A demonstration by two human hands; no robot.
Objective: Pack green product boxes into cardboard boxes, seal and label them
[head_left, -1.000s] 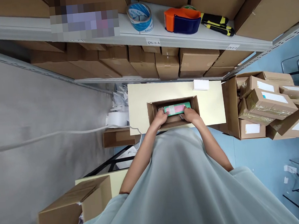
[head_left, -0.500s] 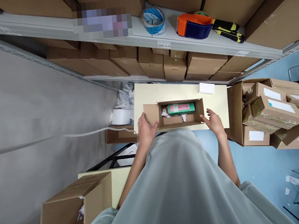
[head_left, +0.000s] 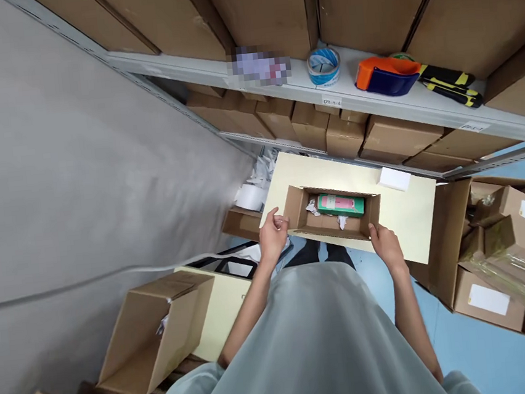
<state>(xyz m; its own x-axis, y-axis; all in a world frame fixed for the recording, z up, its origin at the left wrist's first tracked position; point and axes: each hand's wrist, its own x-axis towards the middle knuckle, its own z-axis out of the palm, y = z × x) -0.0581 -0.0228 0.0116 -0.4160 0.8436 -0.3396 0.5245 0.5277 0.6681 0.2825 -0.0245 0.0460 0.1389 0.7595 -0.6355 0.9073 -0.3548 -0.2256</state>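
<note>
Hands (head_left: pixel 387 247) at carton (head_left: pixel 328 222), cream table (head_left: pixel 411 223), grey wall (head_left: pixel 76 147)

Inside open carton (head_left: pixel 327 220): green-and-pink box (head_left: pixel 341 205), print too small to read. Beyond carton: shelf item (head_left: pixel 259 66) pixelated, unidentifiable. Right of carton: taped parcels (head_left: pixel 523 252), cut off by frame edge.

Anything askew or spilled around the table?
Mildly: taped cartons heaped at uneven angles in the large box right of the table. No spill visible; crumpled paper lies in the open carton beside the green box.

Storeroom packing corner: labelled metal shelving (head_left: pixel 412 109), rows of brown cartons (head_left: pixel 263 11), tape roll (head_left: pixel 324 79), taped parcels (head_left: pixel 501 239).
</note>
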